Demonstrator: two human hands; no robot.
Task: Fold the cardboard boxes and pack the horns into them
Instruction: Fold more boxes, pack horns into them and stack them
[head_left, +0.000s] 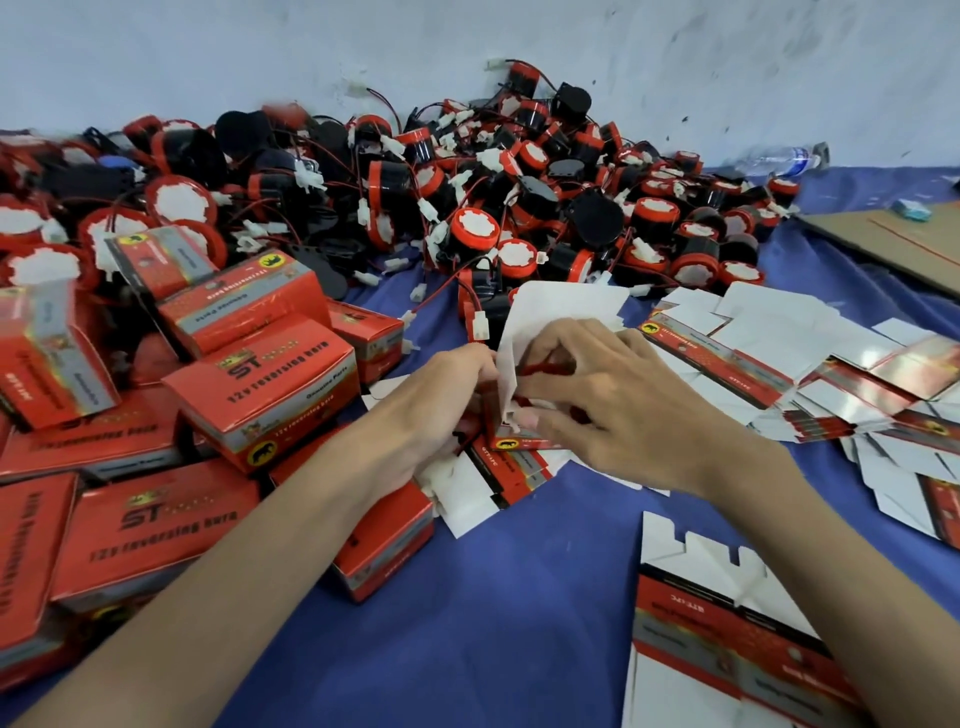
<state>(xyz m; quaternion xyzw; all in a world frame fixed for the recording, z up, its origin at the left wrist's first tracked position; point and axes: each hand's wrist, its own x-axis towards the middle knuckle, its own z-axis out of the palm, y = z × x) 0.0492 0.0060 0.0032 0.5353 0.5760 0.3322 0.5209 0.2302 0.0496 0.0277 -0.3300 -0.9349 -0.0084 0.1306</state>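
Two hands, one water bottle

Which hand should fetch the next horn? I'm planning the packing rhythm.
Probably the right hand: the nearest loose horn lies just beyond it. The left hand grips the half-folded box from the side.

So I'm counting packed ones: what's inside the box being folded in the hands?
Red shows inside the half-folded box, but the right hand, left hand and white flaps cover it; I cannot tell if it is a horn.
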